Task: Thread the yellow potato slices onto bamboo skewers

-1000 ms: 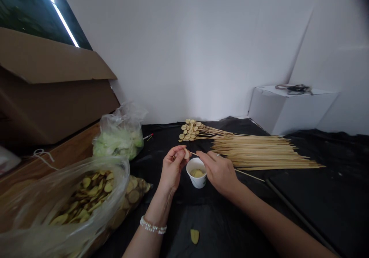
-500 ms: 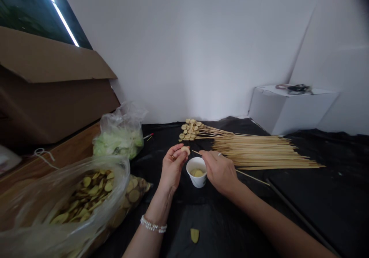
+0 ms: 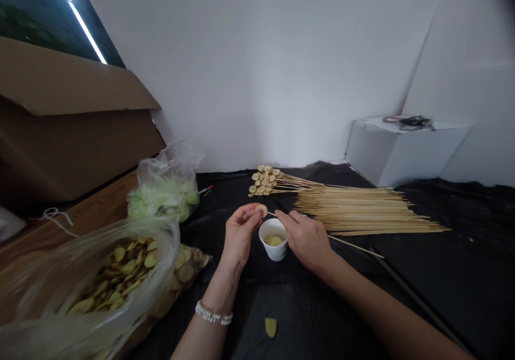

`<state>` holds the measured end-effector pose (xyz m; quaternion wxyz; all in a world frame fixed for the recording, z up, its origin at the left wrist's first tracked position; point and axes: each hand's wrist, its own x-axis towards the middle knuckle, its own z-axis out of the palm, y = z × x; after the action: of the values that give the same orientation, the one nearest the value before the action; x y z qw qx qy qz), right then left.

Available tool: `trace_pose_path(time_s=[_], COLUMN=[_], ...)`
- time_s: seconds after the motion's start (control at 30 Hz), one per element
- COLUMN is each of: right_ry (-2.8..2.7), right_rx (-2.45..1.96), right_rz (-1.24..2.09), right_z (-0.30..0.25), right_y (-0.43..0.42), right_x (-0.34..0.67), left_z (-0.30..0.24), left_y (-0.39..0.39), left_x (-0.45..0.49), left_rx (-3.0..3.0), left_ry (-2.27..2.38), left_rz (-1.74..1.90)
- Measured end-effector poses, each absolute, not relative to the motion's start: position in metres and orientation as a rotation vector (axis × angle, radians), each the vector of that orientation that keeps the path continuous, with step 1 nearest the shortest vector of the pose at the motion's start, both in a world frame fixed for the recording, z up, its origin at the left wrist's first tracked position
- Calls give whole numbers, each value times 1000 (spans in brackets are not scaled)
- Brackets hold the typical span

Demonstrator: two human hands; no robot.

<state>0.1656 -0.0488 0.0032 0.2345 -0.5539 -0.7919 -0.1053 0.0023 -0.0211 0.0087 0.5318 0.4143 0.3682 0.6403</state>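
My left hand (image 3: 238, 235) pinches a small round potato slice (image 3: 261, 208) just above a white paper cup (image 3: 274, 246) that holds a few more slices. My right hand (image 3: 306, 237) grips a thin bamboo skewer (image 3: 354, 246) whose tip points at the slice in my left fingers; its tail runs out to the right over the black table cover (image 3: 306, 317). Behind the hands lies a wide pile of bare skewers (image 3: 362, 211), and several loaded skewers with slices (image 3: 263, 180) rest at its left end.
A clear plastic bag of potato slices (image 3: 120, 274) lies at the front left, a bag of green leaves (image 3: 164, 196) behind it. A cardboard box (image 3: 68, 129) stands at the left, a white box (image 3: 398, 148) at the back right. One loose slice (image 3: 271, 326) lies near me.
The slice in my left fingers has turned and shifted slightly right toward the skewer tip, and the skewer's tail has slid a little to the right.
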Motion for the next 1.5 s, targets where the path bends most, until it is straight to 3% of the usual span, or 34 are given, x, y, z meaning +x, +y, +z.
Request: trace_pose_path(time_s=[0.87,1.3,1.5], right_ry=[-2209,-2127,-2018], right_rx=[-1584,-1435,-1342], right_rz=[-386,-591,-551], right_z=[2,-2,-2], right_y=[-50,-51,-49], right_x=[162,161,164], left_z=[2,0,3], left_y=[-27,-16,-18], left_x=[12,6,5], left_rx=[1584,1300,1185], left_ry=[1141,1206,1059], left_rz=[1554,1849,1680])
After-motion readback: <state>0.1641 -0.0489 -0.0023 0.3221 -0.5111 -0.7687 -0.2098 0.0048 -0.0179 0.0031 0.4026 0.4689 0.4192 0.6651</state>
